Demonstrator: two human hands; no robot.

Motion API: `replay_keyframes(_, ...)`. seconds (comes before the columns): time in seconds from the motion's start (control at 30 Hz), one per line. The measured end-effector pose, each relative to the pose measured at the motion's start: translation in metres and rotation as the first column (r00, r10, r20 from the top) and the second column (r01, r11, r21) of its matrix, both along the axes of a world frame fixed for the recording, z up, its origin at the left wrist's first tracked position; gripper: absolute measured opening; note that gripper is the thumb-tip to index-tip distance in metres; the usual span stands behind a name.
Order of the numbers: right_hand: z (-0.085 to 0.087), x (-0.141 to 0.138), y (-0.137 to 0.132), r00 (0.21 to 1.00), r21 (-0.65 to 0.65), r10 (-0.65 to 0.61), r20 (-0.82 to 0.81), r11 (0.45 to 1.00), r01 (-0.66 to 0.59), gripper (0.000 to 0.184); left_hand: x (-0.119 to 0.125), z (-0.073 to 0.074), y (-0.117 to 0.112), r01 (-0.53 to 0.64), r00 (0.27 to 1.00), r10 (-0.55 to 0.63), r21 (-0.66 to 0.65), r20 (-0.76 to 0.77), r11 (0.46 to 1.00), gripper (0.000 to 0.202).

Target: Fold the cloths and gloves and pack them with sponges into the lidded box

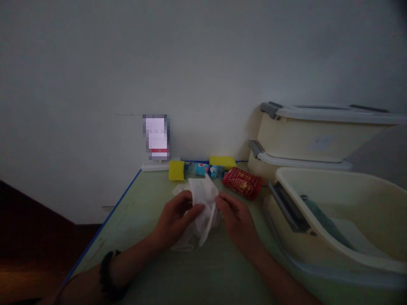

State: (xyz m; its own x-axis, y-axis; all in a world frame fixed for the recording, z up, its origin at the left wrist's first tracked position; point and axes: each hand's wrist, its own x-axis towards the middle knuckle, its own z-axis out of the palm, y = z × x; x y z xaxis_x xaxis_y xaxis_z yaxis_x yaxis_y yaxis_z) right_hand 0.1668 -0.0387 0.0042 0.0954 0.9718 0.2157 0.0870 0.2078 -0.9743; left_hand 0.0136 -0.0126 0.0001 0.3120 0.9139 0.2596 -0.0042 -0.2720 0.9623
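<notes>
Over the table, a crumpled thin white plastic bag (203,197) is held between both my hands. My left hand (178,216) is closed on its left side, the thumb lying across the front. My right hand (233,216) pinches the right edge between thumb and fingers. Part of the white material rises in a point, while looser, see-through folds spread on the table below and behind my left hand. Just beyond the bag lie a clear bottle (206,170) with a blue label and a red packet or can (242,183) with gold print.
A yellow block (176,170) and another yellow block (222,162) sit near the wall. At the back left a phone (157,135), its screen blurred, stands on a white base (155,165). An open cream bin (318,180) and a lidded bin (305,137) occupy the right side.
</notes>
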Motion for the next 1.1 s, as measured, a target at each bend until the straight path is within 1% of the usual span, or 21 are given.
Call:
replay_keyframes(0.07, -0.002, 0.002, 0.005, 0.971, -0.074, -0.016, -0.237, 0.997, -0.001, 0.015, 0.000, 0.002, 0.000, -0.036, 0.994, 0.043, -0.066, 0.101, 0.997, 0.012)
replay_keyframes(0.13, -0.002, 0.002, 0.008, 0.918, -0.130, -0.003, -0.396, 0.990, -0.053, 0.014, 0.001, 0.002, 0.002, -0.054, 0.975, 0.084, -0.145, 0.204, 0.988, 0.013)
replay_keyframes(0.2, -0.001, 0.002, 0.010, 0.864, -0.193, 0.034, -0.503, 0.970, -0.151, 0.019, 0.002, 0.003, 0.004, -0.045, 0.945, 0.119, -0.240, 0.303, 0.970, 0.016)
replay_keyframes(0.23, -0.001, 0.001, 0.010, 0.820, -0.223, 0.057, -0.569, 0.950, -0.220, 0.025, 0.002, 0.004, 0.004, -0.040, 0.932, 0.139, -0.284, 0.336, 0.958, 0.017)
replay_keyframes(0.3, -0.001, -0.002, 0.008, 0.739, -0.234, 0.112, -0.664, 0.908, -0.348, 0.035, 0.003, 0.006, 0.005, -0.035, 0.929, 0.156, -0.343, 0.335, 0.939, 0.018)
replay_keyframes(0.33, -0.002, -0.003, 0.007, 0.729, -0.222, 0.143, -0.669, 0.898, -0.380, 0.037, 0.004, 0.008, 0.004, -0.036, 0.939, 0.151, -0.351, 0.308, 0.936, 0.020)
replay_keyframes(0.4, -0.005, -0.006, 0.005, 0.758, -0.205, 0.194, -0.622, 0.894, -0.397, 0.033, 0.003, 0.010, 0.003, -0.044, 0.966, 0.123, -0.324, 0.229, 0.945, 0.024)
replay_keyframes(0.47, -0.008, -0.007, 0.004, 0.814, -0.209, 0.205, -0.544, 0.906, -0.368, 0.027, 0.002, 0.011, 0.001, -0.055, 0.982, 0.102, -0.278, 0.157, 0.959, 0.028)
replay_keyframes(0.53, -0.008, -0.006, 0.004, 0.845, -0.220, 0.195, -0.498, 0.914, -0.340, 0.024, 0.001, 0.012, 0.000, -0.067, 0.986, 0.103, -0.260, 0.128, 0.963, 0.029)
replay_keyframes(0.6, -0.006, -0.005, 0.004, 0.838, -0.224, 0.184, -0.514, 0.914, -0.338, 0.021, 0.001, 0.011, 0.001, -0.067, 0.982, 0.115, -0.296, 0.149, 0.953, 0.029)
replay_keyframes(0.7, 0.001, -0.004, 0.004, 0.759, -0.230, 0.136, -0.636, 0.906, -0.356, 0.021, 0.001, 0.010, 0.005, -0.030, 0.967, 0.127, -0.394, 0.222, 0.918, 0.032)
replay_keyframes(0.77, 0.004, -0.004, 0.004, 0.708, -0.240, 0.085, -0.702, 0.907, -0.347, 0.022, 0.001, 0.009, 0.008, 0.002, 0.963, 0.118, -0.447, 0.241, 0.894, 0.033)
replay_keyframes(0.83, 0.005, -0.004, 0.004, 0.693, -0.250, 0.051, -0.719, 0.912, -0.326, 0.023, 0.001, 0.007, 0.010, 0.040, 0.971, 0.081, -0.489, 0.224, 0.871, 0.032)
replay_keyframes(0.9, 0.003, -0.004, 0.004, 0.712, -0.270, 0.058, -0.699, 0.901, -0.339, 0.026, 0.001, 0.005, 0.011, 0.086, 0.973, 0.041, -0.524, 0.226, 0.847, 0.037)
replay_keyframes(0.97, 0.001, -0.005, 0.002, 0.751, -0.294, 0.102, -0.653, 0.879, -0.376, 0.028, 0.001, 0.004, 0.010, 0.131, 0.961, 0.027, -0.537, 0.277, 0.833, 0.038)
replay_keyframes(1.03, 0.000, -0.005, 0.000, 0.788, -0.308, 0.164, -0.594, 0.858, -0.411, 0.027, 0.001, 0.003, 0.010, 0.153, 0.950, 0.020, -0.523, 0.311, 0.839, 0.031)
replay_keyframes(1.1, 0.000, -0.005, -0.001, 0.814, -0.297, 0.219, -0.538, 0.854, -0.427, 0.027, 0.002, 0.004, 0.009, 0.131, 0.953, 0.030, -0.501, 0.301, 0.856, 0.027)
